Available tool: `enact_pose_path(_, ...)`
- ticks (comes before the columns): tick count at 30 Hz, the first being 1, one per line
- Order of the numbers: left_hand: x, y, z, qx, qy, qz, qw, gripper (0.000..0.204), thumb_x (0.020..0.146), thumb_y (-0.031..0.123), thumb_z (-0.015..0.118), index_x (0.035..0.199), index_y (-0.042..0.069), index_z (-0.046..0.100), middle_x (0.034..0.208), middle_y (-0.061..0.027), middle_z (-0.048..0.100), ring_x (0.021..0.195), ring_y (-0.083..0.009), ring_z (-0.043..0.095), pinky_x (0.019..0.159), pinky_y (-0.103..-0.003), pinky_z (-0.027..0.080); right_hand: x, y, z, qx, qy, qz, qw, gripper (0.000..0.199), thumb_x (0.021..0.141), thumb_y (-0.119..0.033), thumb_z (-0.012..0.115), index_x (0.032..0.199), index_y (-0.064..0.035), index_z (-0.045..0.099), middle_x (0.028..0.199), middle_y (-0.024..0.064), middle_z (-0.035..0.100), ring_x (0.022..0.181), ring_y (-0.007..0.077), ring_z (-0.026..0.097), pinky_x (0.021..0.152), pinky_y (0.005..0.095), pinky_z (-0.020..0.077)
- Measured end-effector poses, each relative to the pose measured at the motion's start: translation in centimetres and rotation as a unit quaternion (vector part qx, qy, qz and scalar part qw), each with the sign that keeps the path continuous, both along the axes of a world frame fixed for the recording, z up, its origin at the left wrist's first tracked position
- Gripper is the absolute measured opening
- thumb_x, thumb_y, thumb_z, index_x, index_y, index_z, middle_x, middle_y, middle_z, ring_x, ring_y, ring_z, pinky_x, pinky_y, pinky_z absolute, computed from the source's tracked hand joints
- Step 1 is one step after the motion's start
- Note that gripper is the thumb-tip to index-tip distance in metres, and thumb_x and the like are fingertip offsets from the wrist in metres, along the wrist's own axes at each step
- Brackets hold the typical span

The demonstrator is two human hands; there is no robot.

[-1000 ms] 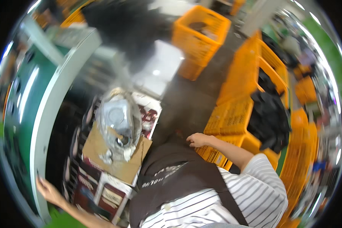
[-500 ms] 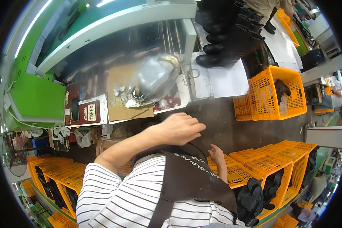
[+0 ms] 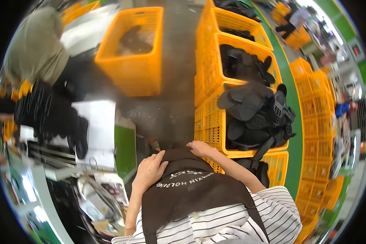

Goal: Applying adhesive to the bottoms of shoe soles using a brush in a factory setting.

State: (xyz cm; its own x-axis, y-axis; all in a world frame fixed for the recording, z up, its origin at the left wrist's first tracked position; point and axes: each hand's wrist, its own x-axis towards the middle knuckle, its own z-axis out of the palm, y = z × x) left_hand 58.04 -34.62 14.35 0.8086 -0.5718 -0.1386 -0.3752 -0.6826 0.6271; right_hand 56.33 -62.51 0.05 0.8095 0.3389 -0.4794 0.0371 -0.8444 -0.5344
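My left hand (image 3: 151, 168) rests beside the upper left edge of my dark apron (image 3: 183, 185), thumb apart from the loosely bent fingers and nothing in its grasp. On the other side, my right hand (image 3: 201, 149) hangs past the apron's upper right edge, near the side of an orange crate; its fingers look loose and hold nothing visible. Black shoe soles (image 3: 258, 107) are heaped above the rim of this orange crate (image 3: 209, 129), the nearest full one on the right. A lower crate (image 3: 278, 168) beside my right forearm holds more black pieces.
More orange crates (image 3: 210, 61) line up ahead on the right. Another orange crate (image 3: 130, 75) stands ahead on the dark floor (image 3: 177, 77). At left, black boots (image 3: 49, 110) stand by white sheets (image 3: 95, 132). A person in a green-grey shirt (image 3: 36, 44) is beyond them.
My view has turned right, so the bench with the plastic-covered item has shifted to the lower left and the crate row now runs ahead. My left hand has come down beside the apron.
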Motion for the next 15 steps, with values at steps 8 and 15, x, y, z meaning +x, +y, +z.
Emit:
enact_pose_path(8,10.5,-4.9,-1.9,0.042,-0.02,-0.128,0.991,0.04,0.086,0.02,0.062,0.121,0.004,0.052,0.092,-0.0149,0.063,0.086,-0.0334,0.062,0.076,-0.043,0.047,3.5,-2.3,-3.1,0.005,-0.004,-0.108,0.994,0.031,0.084,-0.01,0.047,0.109,-0.0044,0.065,0.102,0.0218,0.066,0.101,0.0383,0.062,0.089,0.0458,0.0481)
enact_pose_path(15,25.1,-7.4,-2.3,0.064,0.006,-0.082,0.994,0.041,0.09,0.022,0.057,0.125,0.003,0.051,0.103,-0.0214,0.063,0.096,-0.0394,0.06,0.081,-0.045,0.048,18.2,-5.2,-1.6,-0.045,0.055,-0.129,0.989,0.027,0.083,-0.012,0.052,0.105,-0.0046,0.065,0.102,0.0217,0.066,0.102,0.0378,0.061,0.087,0.0463,0.0485)
